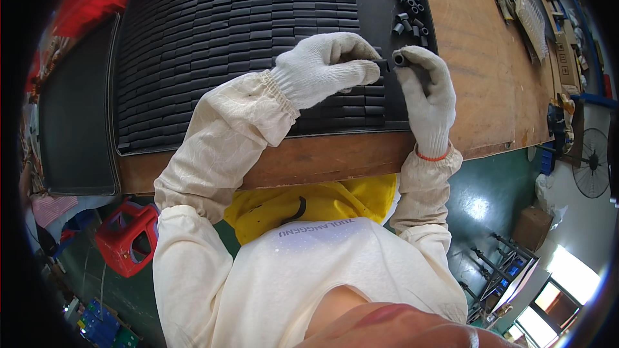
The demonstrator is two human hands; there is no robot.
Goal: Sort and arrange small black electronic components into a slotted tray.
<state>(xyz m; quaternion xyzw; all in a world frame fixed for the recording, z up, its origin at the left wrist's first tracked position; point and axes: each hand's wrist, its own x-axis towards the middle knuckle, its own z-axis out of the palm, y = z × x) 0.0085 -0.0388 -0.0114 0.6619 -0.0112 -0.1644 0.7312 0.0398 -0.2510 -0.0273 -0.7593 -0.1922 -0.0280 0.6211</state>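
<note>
Rows of short black tubes (pixel 238 22) lie end to end, packed side by side on a black tray (pixel 377 0). My left hand (pixel 325 67), in a white knit glove, is closed above the rows' right end. Its thumb and fingertips pinch a small black tube (pixel 385 66), mostly hidden against the dark tray. Just to the right, my right hand (pixel 431 87), gloved too, is closed on another black tube (pixel 399 60), its open end showing. The two tubes are close together; whether they touch I cannot tell. Several loose black tubes (pixel 406 0) lie jumbled in the tray's far right.
The tray lies on a brown wooden table (pixel 477 84). Another black tray (pixel 77 109) stands at the left, near a red stool (pixel 129 238). A clear plastic rack (pixel 530 22) is on the table's far right. A fan (pixel 590 161) stands beyond the right edge.
</note>
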